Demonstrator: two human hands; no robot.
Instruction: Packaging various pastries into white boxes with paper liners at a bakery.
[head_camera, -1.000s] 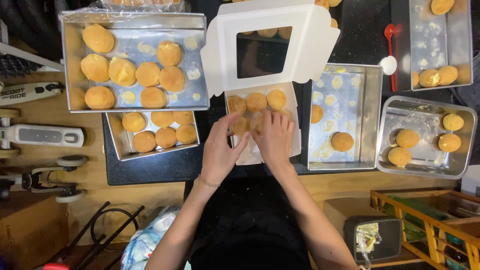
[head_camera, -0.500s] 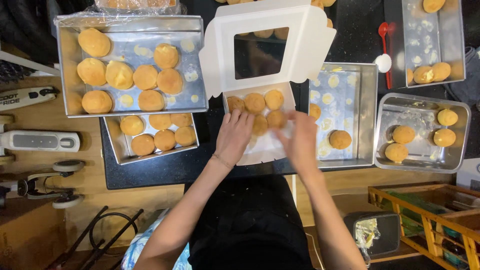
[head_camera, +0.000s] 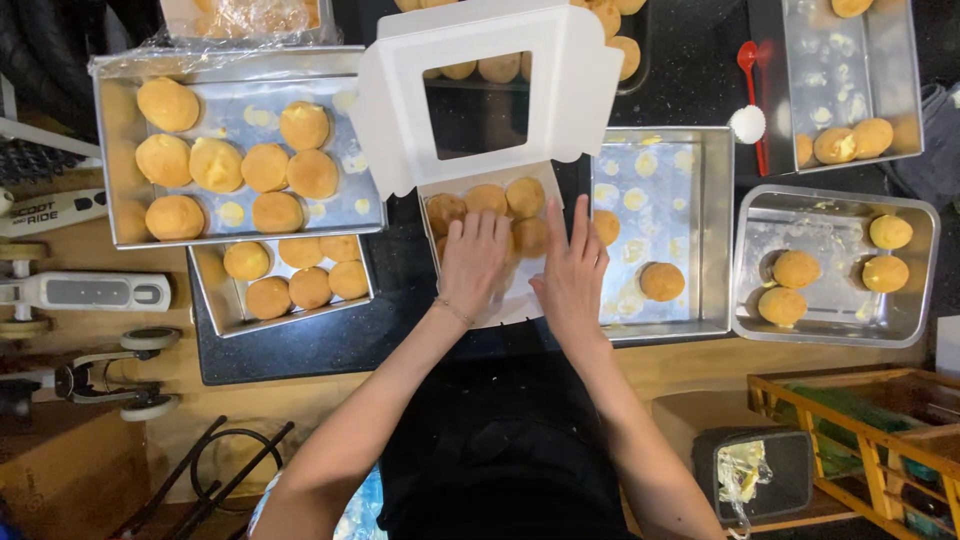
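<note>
Compared with half a second ago, the right hand (head_camera: 572, 270) has moved back toward the white cardboard box with a window lid (head_camera: 490, 100) — it now rests flat at the box's right edge, fingers stretched and holding nothing. The left hand (head_camera: 473, 262) stays inside the box, fingers curved loosely over the round golden buns (head_camera: 505, 198); whether it grips one I cannot tell. The open lid stands up behind the buns. To the left sits a large metal tray of buns (head_camera: 115, 150), to the right a nearly bare square metal tray (head_camera: 715, 230) — one bun (head_camera: 661, 281) lies there.
</note>
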